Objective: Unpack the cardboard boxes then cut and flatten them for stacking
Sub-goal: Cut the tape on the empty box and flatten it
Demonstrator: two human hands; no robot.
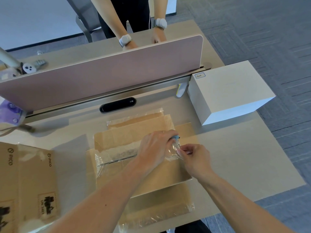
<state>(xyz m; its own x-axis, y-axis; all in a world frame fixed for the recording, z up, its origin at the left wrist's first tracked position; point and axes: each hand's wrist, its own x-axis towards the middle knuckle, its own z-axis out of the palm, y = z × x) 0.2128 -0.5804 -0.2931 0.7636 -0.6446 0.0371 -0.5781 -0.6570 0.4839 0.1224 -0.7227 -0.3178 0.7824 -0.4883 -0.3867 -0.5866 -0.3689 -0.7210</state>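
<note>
— Starting at the far left: seeing printed cardboard (pixel 30 179) lying flat on the counter (pixel 70 140), seemingly finished with. Worrying about anything there?

— Hardly. Looking instead at the brown box (pixel 107 140) lying opened out mid-counter, carrying clear tape (pixel 117 153) across its seam and flaps.

— Gripping what with the left hand (pixel 154 148)?

— Curling it round a small blue tool (pixel 176 137), probably a cutter, blade not showing. Pinching a bunched end of that tape with the right hand (pixel 196 158), just beside the tool.

— Courting a nick, then?

— Possibly, keeping a likely blade so near pinching fingertips; slipping once and catching skin. Also risking the tape snapping short when pulling too sharply, leaving strips clinging to the board and stopping the flaps folding flat. And risking the loose board sliding, with both hands crowding one spot and nothing pinning the rest.

— Anything further right?

— Noting a white box (pixel 232 93) sitting near the counter's right edge, well apart from the hands; possibly getting clipped by an elbow while yanking tape that way.
</note>
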